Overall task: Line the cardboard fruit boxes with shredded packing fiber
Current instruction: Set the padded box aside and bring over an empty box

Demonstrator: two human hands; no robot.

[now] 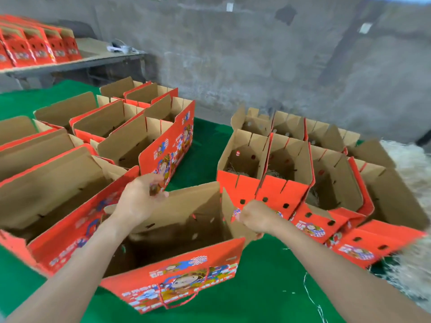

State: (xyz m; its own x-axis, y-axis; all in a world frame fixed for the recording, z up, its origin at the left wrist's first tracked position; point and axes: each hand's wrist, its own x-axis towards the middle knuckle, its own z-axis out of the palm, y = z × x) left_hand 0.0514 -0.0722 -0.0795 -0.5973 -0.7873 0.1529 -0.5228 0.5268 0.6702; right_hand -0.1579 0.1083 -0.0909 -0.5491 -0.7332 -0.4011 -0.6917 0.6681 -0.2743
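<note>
Hands (137, 201) (253, 217) grip a box (177, 276) on green cloth (268, 276) before a grey wall (256, 54).

You're facing a grey concrete wall (256, 54), stained and patchy, with a few pale scraps (229, 7) stuck high up. Green covering (205, 141) spreads out below you, flat and bright. Off to your left, a board-topped table (93, 48) stands by the wall, a small white object (121, 48) lying on it.
</note>
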